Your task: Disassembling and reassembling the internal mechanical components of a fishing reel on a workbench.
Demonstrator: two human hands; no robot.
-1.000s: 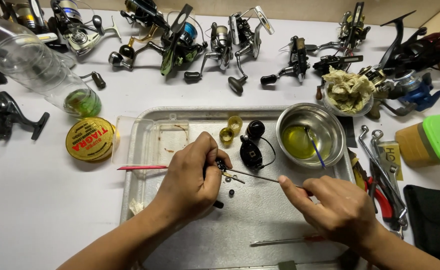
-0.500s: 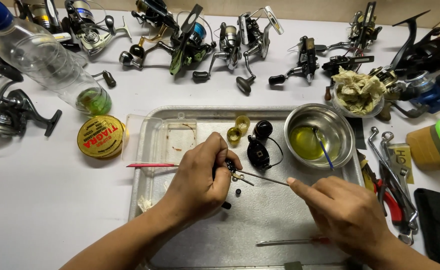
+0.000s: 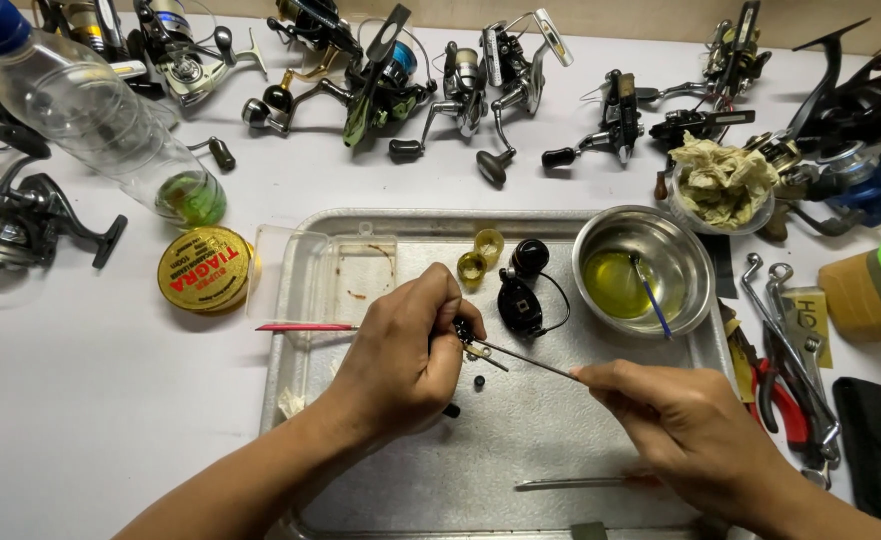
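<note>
Over a metal tray, my left hand pinches a small dark reel part between thumb and fingers. My right hand grips a thin metal pick whose tip touches that part. A black reel body with a thin wire, a black knob and two yellow rings lie just beyond my hands on the tray. A tiny black piece lies under the pick.
A steel bowl of yellow liquid holds a blue brush. A red-handled tool, a clear box, a yellow tin, a plastic bottle, several fishing reels, pliers and wrenches, a rag bowl.
The view has shifted slightly. My hands stay together over the tray; the pick tip keeps working at the small part, and my right hand has edged a little lower right.
</note>
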